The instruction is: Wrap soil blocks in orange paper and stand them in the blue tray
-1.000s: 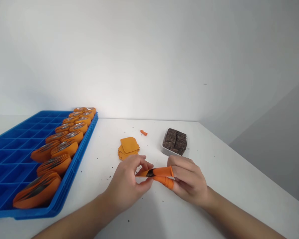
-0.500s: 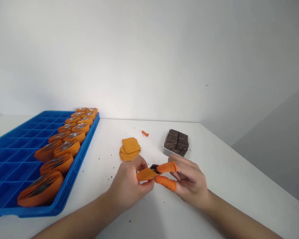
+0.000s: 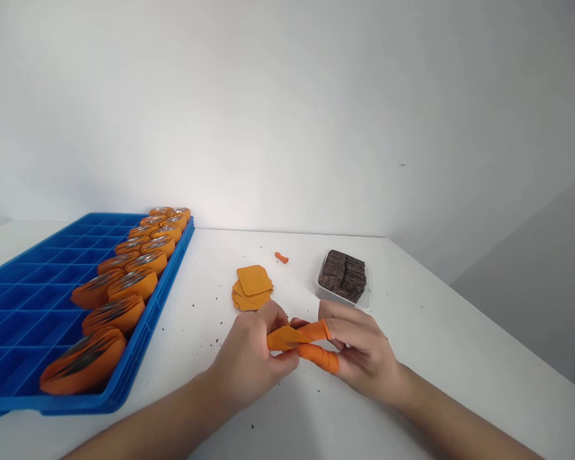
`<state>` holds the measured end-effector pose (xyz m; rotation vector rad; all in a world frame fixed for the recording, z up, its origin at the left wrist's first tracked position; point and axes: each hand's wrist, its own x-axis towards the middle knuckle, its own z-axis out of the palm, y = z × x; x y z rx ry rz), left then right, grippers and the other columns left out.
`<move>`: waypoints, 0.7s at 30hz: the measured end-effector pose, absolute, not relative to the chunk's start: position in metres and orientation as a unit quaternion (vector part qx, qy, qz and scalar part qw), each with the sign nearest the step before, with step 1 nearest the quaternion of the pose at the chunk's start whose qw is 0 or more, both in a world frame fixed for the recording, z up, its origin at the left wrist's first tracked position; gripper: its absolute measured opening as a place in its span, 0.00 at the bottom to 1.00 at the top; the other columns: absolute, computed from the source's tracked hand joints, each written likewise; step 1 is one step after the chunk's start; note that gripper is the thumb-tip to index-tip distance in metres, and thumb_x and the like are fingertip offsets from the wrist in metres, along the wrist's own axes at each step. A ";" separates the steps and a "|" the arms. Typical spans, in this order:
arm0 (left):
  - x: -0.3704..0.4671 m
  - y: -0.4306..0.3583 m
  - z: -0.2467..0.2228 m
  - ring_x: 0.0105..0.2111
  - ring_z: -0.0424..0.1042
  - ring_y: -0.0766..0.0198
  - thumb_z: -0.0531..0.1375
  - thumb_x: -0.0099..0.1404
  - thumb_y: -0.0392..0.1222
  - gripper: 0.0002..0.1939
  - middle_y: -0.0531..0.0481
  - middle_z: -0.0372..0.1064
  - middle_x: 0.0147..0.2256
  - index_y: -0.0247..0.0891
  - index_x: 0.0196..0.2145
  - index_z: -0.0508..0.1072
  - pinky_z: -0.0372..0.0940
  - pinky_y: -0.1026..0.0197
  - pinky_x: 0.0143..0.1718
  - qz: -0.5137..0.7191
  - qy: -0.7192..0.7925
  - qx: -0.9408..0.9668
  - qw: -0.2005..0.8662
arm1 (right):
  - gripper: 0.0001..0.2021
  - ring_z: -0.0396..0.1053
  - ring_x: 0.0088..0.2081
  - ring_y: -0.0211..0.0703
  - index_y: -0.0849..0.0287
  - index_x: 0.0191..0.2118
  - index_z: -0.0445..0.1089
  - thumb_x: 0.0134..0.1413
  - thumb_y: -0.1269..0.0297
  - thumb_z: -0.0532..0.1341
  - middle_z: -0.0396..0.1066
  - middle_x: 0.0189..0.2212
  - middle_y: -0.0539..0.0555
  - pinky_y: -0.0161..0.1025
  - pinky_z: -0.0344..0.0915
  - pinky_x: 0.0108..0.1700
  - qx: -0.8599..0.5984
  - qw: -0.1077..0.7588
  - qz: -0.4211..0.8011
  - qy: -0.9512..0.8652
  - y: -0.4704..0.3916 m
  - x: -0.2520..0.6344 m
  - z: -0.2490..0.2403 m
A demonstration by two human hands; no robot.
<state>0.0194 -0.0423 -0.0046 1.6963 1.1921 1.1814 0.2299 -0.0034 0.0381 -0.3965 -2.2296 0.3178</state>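
The left hand (image 3: 244,348) and right hand (image 3: 364,348) met in front of the blue tray (image 3: 156,316) and to its right, with an orange piece (image 3: 282,338) raised between them above the surface (image 3: 441,332). The left fingers pinched its left end, thumb below, likely to steady it. The right thumb and forefinger, both in orange finger covers (image 3: 322,359), pinched together at its other end; the covers probably gave them a surer grip. Exactly where they pressed was partly hidden, and a dark bit behind the piece was too hidden to name.

Folded orange bundles (image 3: 84,364) stood on edge in the two columns nearest the tray's right side, close against one another, which probably helped them stay upright. Right of the tray lay loosely stacked orange squares (image 3: 253,281), and farther right a clear container (image 3: 335,297) of dark sheets (image 3: 342,275); both seemed set within short reach. A small orange curl (image 3: 282,257) lay beyond the squares, and dark crumbs (image 3: 252,426) dotted the surface.

The tray's raised right rim was the nearest edge to work around on the left. Room to move sideways lay mostly right of the tray, past the container, up to the surface's slanting edge; the wall (image 3: 287,115) bounded it behind.
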 end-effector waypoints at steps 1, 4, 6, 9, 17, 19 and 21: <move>0.019 -0.042 -0.004 0.28 0.73 0.60 0.67 0.57 0.39 0.11 0.50 0.78 0.32 0.42 0.33 0.67 0.64 0.60 0.28 0.460 0.461 0.666 0.364 | 0.07 0.54 0.26 0.36 0.55 0.42 0.80 0.72 0.60 0.67 0.56 0.27 0.46 0.37 0.55 0.26 -0.156 0.414 0.128 -0.888 -0.003 0.230 0.038; 0.019 -0.042 -0.002 0.26 0.69 0.63 0.67 0.61 0.41 0.11 0.53 0.74 0.28 0.42 0.32 0.67 0.62 0.62 0.27 0.468 0.445 0.681 0.345 | 0.06 0.54 0.26 0.36 0.54 0.42 0.78 0.72 0.60 0.67 0.55 0.27 0.46 0.36 0.54 0.26 -0.146 0.413 0.125 -0.890 -0.003 0.229 0.039; 0.019 -0.042 0.001 0.26 0.67 0.64 0.67 0.63 0.42 0.11 0.53 0.72 0.28 0.42 0.32 0.67 0.61 0.62 0.27 0.475 0.435 0.685 0.339 | 0.04 0.54 0.25 0.36 0.53 0.43 0.77 0.71 0.60 0.69 0.53 0.26 0.45 0.36 0.53 0.26 -0.145 0.417 0.112 -0.890 -0.004 0.228 0.038; 0.020 -0.041 0.003 0.26 0.66 0.64 0.68 0.61 0.40 0.10 0.54 0.72 0.28 0.41 0.33 0.68 0.60 0.63 0.27 0.478 0.434 0.684 0.341 | 0.12 0.54 0.24 0.36 0.51 0.50 0.72 0.67 0.60 0.73 0.52 0.25 0.42 0.36 0.55 0.27 -0.186 0.462 0.109 -0.860 -0.005 0.227 0.037; 0.023 -0.038 -0.003 0.26 0.67 0.63 0.70 0.63 0.43 0.13 0.54 0.71 0.27 0.42 0.32 0.68 0.62 0.60 0.28 0.487 0.424 0.701 0.303 | 0.13 0.56 0.27 0.39 0.53 0.35 0.77 0.71 0.53 0.67 0.55 0.27 0.47 0.38 0.55 0.27 -0.179 0.436 0.161 -0.867 0.002 0.227 0.043; 0.022 -0.038 -0.003 0.31 0.72 0.59 0.71 0.62 0.45 0.13 0.52 0.73 0.31 0.42 0.34 0.70 0.65 0.59 0.31 0.490 0.419 0.715 0.269 | 0.13 0.55 0.27 0.39 0.53 0.35 0.79 0.71 0.53 0.68 0.54 0.26 0.47 0.39 0.53 0.26 -0.174 0.452 0.163 -0.859 0.003 0.227 0.043; 0.021 -0.037 0.000 0.39 0.75 0.55 0.73 0.60 0.46 0.15 0.48 0.75 0.38 0.43 0.39 0.72 0.68 0.58 0.33 0.507 0.403 0.724 0.238 | 0.10 0.55 0.26 0.39 0.52 0.38 0.81 0.70 0.54 0.69 0.54 0.26 0.47 0.39 0.53 0.26 -0.175 0.464 0.147 -0.856 0.004 0.227 0.043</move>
